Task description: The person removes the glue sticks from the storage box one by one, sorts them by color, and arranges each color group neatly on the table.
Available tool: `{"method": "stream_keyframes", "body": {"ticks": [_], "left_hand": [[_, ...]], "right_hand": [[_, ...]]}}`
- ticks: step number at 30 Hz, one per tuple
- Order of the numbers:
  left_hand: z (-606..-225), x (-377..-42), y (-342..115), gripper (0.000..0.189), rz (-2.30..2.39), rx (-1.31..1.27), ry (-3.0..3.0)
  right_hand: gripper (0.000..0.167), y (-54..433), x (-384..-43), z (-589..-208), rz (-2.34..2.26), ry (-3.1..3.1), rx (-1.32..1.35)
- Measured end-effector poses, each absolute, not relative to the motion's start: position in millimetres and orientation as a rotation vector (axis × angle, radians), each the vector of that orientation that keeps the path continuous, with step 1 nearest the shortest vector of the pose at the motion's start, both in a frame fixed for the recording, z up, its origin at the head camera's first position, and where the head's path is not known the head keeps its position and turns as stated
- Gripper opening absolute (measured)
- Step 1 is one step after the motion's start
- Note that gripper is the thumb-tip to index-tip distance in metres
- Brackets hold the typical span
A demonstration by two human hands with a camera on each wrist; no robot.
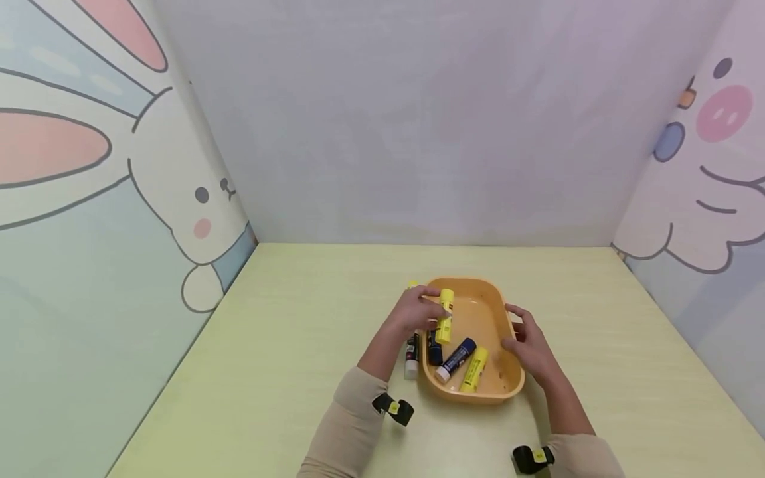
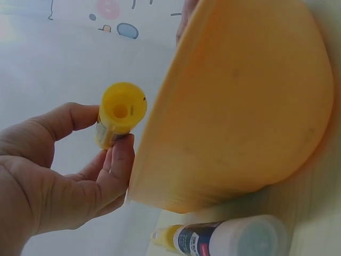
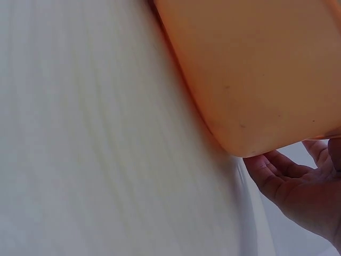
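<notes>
A pale yellow-green table (image 1: 287, 372) stood in a booth of cartoon walls, a rabbit (image 1: 197, 219) drawn on the left and a winged pink creature (image 1: 711, 186) on the right. Near the table's middle sat an orange tray (image 1: 487, 299).

Just left of the tray, a white-capped stick (image 1: 412, 355) lay on the table beside its wall. Above it, the left hand (image 1: 414, 312) pinched a yellow stick (image 1: 445, 315) between thumb and fingers, holding it over the tray's left rim. Inside the tray lay a dark stick (image 1: 434, 348), a blue stick (image 1: 457, 359) with a white cap and another yellow one (image 1: 474, 369). On the far side, the right hand (image 1: 530, 346) rested against the tray's right wall, fingers relaxed and gripping nothing.

The step in hand appeared to be gathering sticks into the tray. The next move probably called for lowering the held stick past the rim and loosening the pinch, while the right hand steadied the tray.
</notes>
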State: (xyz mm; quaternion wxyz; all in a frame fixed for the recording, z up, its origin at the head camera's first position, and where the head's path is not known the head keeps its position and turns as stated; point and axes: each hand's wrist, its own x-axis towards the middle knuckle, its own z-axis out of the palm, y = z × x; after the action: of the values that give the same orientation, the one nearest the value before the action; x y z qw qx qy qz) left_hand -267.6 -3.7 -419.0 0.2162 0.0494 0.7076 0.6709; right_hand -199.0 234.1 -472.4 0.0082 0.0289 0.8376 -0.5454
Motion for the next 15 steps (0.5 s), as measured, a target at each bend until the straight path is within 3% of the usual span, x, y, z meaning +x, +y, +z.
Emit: {"method": "stream_keyframes", "body": {"ticks": [15], "left_hand": [[-429.6,-269.6,-29.5,0.050,1.951,0.083,1.979]], "right_hand": [[0.069,233.4,-199.3,-473.9,-1.718,2.622,0.086]]}}
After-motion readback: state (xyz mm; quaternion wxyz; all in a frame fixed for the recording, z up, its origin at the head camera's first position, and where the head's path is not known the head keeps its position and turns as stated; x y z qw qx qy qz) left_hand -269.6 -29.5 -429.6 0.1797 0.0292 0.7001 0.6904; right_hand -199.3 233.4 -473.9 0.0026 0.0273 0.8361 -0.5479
